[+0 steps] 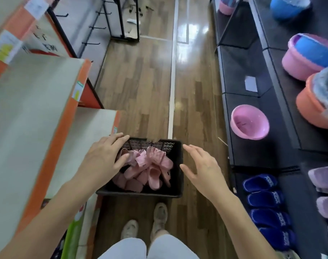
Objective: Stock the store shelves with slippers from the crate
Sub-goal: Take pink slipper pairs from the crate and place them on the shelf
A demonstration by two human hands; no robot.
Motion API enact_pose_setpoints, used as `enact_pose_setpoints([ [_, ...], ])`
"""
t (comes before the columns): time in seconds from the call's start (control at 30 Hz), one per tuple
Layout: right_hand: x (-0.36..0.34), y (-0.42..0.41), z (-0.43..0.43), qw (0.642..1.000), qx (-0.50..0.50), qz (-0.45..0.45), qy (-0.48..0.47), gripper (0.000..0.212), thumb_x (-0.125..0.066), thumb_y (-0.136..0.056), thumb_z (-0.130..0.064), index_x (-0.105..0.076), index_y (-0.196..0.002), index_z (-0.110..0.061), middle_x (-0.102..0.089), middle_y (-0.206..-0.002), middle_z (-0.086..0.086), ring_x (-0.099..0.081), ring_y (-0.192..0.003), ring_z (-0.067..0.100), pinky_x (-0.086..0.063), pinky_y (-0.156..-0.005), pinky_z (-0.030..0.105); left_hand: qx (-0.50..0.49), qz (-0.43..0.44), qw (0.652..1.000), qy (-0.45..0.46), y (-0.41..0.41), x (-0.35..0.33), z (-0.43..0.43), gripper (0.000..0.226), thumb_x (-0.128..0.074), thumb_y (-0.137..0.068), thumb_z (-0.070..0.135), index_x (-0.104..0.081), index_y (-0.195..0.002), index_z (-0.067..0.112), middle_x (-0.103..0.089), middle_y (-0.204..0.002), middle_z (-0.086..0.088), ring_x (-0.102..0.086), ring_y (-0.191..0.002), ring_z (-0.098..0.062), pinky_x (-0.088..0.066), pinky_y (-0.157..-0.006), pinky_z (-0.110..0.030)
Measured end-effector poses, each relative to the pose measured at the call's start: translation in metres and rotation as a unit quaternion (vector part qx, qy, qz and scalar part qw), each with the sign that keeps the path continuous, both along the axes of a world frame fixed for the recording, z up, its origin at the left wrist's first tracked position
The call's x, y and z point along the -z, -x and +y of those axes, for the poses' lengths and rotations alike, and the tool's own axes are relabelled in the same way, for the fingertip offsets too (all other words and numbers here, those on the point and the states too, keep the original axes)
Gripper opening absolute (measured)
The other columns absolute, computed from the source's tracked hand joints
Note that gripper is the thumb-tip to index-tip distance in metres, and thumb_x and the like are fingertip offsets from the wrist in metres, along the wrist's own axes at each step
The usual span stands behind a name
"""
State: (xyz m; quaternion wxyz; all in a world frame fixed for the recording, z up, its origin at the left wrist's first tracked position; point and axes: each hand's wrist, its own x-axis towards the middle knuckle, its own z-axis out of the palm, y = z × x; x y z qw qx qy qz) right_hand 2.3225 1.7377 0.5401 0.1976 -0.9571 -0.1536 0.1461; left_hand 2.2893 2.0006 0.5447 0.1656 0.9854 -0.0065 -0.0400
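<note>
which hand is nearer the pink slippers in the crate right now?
Left. The left hand is over the black crate at its left side, thumb overlapping the pink slippers in this view. The right hand hovers open by the right rim, clear of them.

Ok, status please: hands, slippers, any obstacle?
Open left hand over crate; open right hand at its right rim. Inside, pink slippers piled. No obstacle seen.

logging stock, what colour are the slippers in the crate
Pink, piled in the black crate on the floor; the slippers show best in the head view.
</note>
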Motion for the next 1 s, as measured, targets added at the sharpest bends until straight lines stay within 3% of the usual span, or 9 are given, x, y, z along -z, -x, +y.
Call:
enact_pose_setpoints([
  [0.27, 0.067, -0.051, -0.014, 0.998, -0.034, 0.050, -0.001, 0.056, -0.054, -0.091, -0.036, -0.033, -0.142, -0.027, -0.042, -0.141, -0.007, -0.035, -0.132, 0.011, -0.027, -0.106, 0.028, 0.000, 0.057, 0.998, -0.022, -0.032, 0.067, -0.017, 0.049, -0.055, -0.073, 0.031, -0.063, -0.116, 0.009, -0.065, -0.114, -0.011, -0.063, -0.099, -0.033, -0.051, -0.078, -0.044],
  [0.5, 0.142, -0.070, -0.018, 0.993, -0.033, 0.108, 0.029, 0.056, -0.051, -0.091, -0.039, -0.031, -0.143, -0.027, -0.041, -0.141, -0.007, -0.037, -0.129, 0.011, -0.029, -0.105, 0.028, 0.012, 0.116, 0.993, 0.011, -0.053, 0.149, -0.029, 0.049, -0.043, -0.079, 0.035, -0.063, -0.115, 0.009, -0.064, -0.112, -0.010, -0.063, -0.094, -0.032, -0.052, -0.078, -0.043],
  [0.67, 0.211, -0.079, -0.012, 0.989, -0.002, 0.144, 0.020, 0.054, -0.052, -0.092, -0.036, -0.033, -0.141, -0.027, -0.043, -0.138, -0.008, -0.039, -0.127, 0.011, -0.030, -0.104, 0.029, 0.029, 0.170, 0.985, 0.011, -0.062, 0.229, -0.033, 0.044, -0.059, -0.087, 0.027, -0.054, -0.129, 0.014, -0.056, -0.127, -0.004, -0.055, -0.111, -0.025, -0.045, -0.090, -0.039],
  [0.8, 0.273, -0.087, -0.001, 0.984, 0.024, 0.175, -0.008, 0.053, -0.052, -0.092, -0.033, -0.033, -0.141, -0.028, -0.043, -0.138, -0.009, -0.041, -0.125, 0.010, -0.032, -0.105, 0.030, 0.049, 0.221, 0.974, -0.002, -0.076, 0.293, -0.028, 0.048, -0.051, -0.092, 0.031, -0.042, -0.137, 0.019, -0.045, -0.137, 0.002, -0.047, -0.120, -0.020, -0.038, -0.098, -0.033],
  [1.0, 0.372, -0.099, 0.018, 0.981, 0.029, 0.188, -0.019, 0.053, -0.053, -0.091, -0.033, -0.035, -0.140, -0.026, -0.043, -0.137, -0.008, -0.042, -0.123, 0.014, -0.034, -0.101, 0.031, 0.044, 0.269, 0.962, -0.002, -0.101, 0.396, -0.019, 0.044, -0.048, -0.093, 0.036, -0.045, -0.134, 0.020, -0.050, -0.131, 0.000, -0.049, -0.116, -0.022, -0.040, -0.095, -0.037],
])
